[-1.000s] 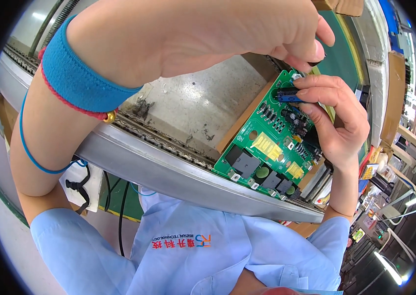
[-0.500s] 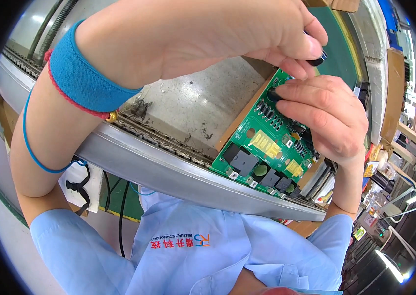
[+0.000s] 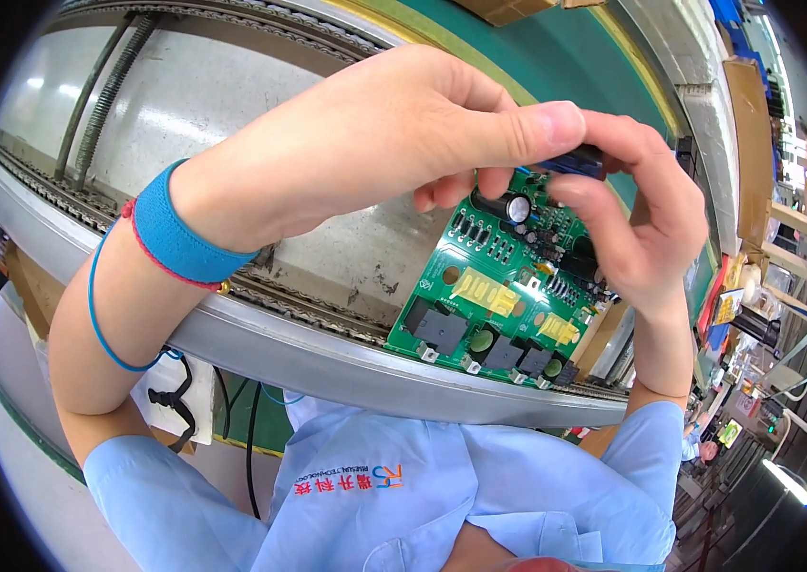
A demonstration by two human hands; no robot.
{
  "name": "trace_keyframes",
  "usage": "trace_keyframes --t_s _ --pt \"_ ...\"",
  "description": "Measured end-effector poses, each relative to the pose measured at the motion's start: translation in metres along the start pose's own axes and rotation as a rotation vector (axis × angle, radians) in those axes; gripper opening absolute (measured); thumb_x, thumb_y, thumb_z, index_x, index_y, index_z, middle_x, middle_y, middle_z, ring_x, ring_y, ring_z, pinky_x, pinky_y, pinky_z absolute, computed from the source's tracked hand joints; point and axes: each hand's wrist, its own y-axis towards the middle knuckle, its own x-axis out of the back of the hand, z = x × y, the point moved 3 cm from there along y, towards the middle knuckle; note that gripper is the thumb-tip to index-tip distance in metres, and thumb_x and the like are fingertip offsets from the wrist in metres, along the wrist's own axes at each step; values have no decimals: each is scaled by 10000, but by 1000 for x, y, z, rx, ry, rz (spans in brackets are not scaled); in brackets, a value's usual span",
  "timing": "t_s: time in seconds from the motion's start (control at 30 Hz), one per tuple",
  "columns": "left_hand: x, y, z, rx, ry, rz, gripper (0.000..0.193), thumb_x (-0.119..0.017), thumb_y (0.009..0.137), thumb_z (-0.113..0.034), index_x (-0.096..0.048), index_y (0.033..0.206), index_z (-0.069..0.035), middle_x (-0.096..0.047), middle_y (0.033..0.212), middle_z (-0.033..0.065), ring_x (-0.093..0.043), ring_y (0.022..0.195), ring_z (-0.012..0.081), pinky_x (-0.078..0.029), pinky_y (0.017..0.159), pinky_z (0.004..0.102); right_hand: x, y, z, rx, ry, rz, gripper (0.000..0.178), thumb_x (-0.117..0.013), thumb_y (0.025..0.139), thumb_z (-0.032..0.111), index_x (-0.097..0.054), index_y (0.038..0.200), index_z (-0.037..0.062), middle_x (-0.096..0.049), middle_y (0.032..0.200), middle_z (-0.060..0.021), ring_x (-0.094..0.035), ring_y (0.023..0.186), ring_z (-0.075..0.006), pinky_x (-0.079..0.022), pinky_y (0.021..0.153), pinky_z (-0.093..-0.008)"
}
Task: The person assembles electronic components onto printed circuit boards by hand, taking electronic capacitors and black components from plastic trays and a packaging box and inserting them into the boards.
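Note:
A green circuit board lies across the conveyor, fitted with black parts, yellow pieces and small metal tabs. Above its far part, a dark cylindrical capacitor is held between both hands. My left hand, with a blue wristband, reaches in from the left; its thumb presses along the capacitor's upper side, and some fingers are hidden behind. On the right, my right hand pinches the capacitor between bent forefinger and thumb. Just below them, a black capacitor with a silver end leans on the board.
A metal conveyor rail runs along the near side, with a chain on its inner edge. Beyond lies a green surface with a yellow border. A cardboard box sits at the far edge. Shelving and cartons line the right.
My right hand has left the capacitor on the board and risen to the one in my left hand. That capacitor is now between both hands. The view has shifted slightly.

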Motion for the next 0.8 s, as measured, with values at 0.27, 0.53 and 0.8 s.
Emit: trace_keyframes --t_s 0.27,0.53,0.8 --pt "19 -12 -19 -76 184 -242 402 -555 934 -349 -600 1114 8 -561 725 -7 -435 566 29 -330 500 171 3 -22 -15 -488 367 44 274 -632 792 -22 -619 1064 6 -600 874 -22 -532 711 -69 -440 649 -207" --pt "42 -17 -9 -49 176 -228 345 -567 932 -279 -584 1130 4 -561 737 -7 -441 588 22 -339 506 171 -9 -9 -14 -294 66 147 354 -674 630 -60 -637 978 -2 -592 803 -113 -583 657 -236 -462 563 -295" --pt "31 -18 -7 -48 76 -286 323 -602 915 -219 -573 1123 27 -593 784 -8 -521 693 27 -395 582 174 -13 -9 -18 -75 -156 105 327 -702 639 24 -660 962 -6 -595 759 -101 -577 596 -211 -448 488 -304"
